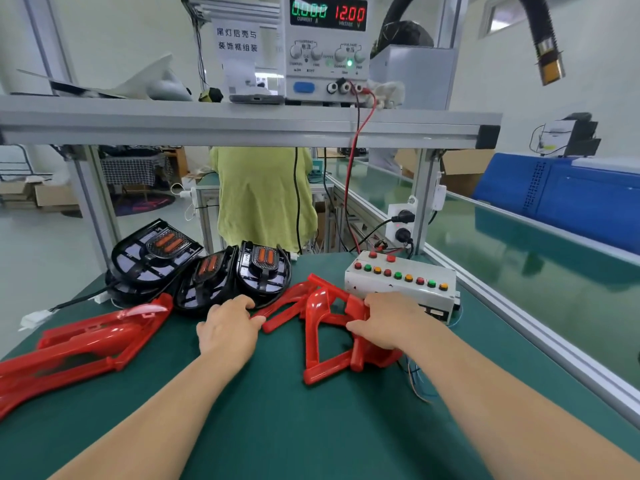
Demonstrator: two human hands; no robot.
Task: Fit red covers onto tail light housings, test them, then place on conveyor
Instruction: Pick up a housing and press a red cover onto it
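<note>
Red cover (317,306) stood tilted on edge on the green mat (270,410) at a tail-light assembly bench, just in front of a white test box (398,275) studded with coloured buttons. The right hand (388,322) gripped the cover's right-hand rail, fingers wrapped round it. The left hand (230,329) curled its fingertips over the tip of a long red arm (280,306) lying beside it; whether that arm belonged to the same cover or to a second one beneath could not be told.

More red covers (90,341) lay piled at the left edge of the mat, and black tail light housings (263,268) leaned in a row behind the left hand, none yet fitted. A power supply (327,46) on the shelf above showed no current drawn. The conveyor (519,258) ran along the right side, well apart from the parts.

The cover looked like a thin, glossy plastic moulding: probably light, fairly stiff across its frame but springy along the slender arms, and liable to scuff or crack at its clips. Holding it by the thicker frame rails, as the right hand did, seemed safer than lifting it by a tip.
</note>
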